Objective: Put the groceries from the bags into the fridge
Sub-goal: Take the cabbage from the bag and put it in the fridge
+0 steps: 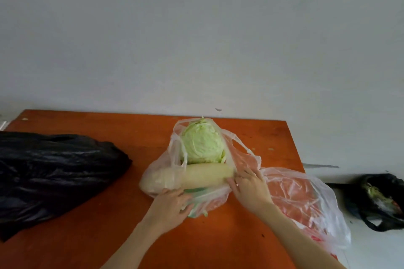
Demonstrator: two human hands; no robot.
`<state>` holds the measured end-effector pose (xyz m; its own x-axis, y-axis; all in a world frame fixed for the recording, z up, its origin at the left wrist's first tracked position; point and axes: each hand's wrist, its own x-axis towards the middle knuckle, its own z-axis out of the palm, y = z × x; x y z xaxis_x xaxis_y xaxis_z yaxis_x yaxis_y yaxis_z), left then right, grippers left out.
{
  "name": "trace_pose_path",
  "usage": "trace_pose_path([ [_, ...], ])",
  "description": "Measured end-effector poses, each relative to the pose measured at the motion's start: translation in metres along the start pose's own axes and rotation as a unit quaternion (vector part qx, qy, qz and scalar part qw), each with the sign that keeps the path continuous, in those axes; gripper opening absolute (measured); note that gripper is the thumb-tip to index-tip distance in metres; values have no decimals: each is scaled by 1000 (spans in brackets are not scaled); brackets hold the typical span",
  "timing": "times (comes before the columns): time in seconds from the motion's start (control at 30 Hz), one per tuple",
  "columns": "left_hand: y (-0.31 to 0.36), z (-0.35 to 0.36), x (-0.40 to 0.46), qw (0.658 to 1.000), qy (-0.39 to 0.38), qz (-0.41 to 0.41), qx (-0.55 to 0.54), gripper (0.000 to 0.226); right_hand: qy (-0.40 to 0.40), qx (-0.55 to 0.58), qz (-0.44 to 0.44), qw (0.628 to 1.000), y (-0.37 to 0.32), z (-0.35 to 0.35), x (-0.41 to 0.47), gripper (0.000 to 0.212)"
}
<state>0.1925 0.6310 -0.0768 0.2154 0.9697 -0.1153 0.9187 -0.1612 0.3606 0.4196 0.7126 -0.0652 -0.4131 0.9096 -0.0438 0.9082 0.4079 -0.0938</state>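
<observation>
cabbage [202,145]: pale green, in clear bag [240,148] | white radish [196,176]: lying crosswise, touching cabbage

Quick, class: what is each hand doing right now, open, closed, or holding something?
Left hand: fingers pinch the clear plastic bag.
Right hand: fingers curl round the end of the white radish.
</observation>
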Motion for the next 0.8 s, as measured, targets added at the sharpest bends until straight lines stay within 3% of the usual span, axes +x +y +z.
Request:
trace_pose_path([
  [0.07, 2, 4, -2, 1000, 7, -30, -6, 30, -74, 21, -3, 997, 5, 7, -2, 65],
  [0.2, 10, 5, 5, 990, 46, -130, 20, 30, -140, 90, 14, 986, 14, 30, 0, 40],
  [0.33, 8, 0, 10, 972, 106, -210, -8, 22, -154, 241, 103, 953, 19, 29, 17, 35],
  [0.43, -13, -10, 20, 944, 142, -293, -55, 47, -134, 326, 184, 917, 24, 22, 34, 33],
  [0.5, -20, -19, 32, 937, 138, -320, -34, 39, -102, 396, 254, 877, 24, 16, 47, 31],
  [0.57, -20, -28, 47, 943, 154, -296, -3, 28, -54, 415, 273, 866, 20, 8, 59, 33],
  [0.7, -25, -41, 88, 958, 229, -144, -94, 43, 55, 405, 183, 894, 6, -10, 80, 28],
  [0.8, -43, -51, 123, 953, 234, -134, -137, 43, 15, 376, 174, 910, 6, -3, 98, 44],
])
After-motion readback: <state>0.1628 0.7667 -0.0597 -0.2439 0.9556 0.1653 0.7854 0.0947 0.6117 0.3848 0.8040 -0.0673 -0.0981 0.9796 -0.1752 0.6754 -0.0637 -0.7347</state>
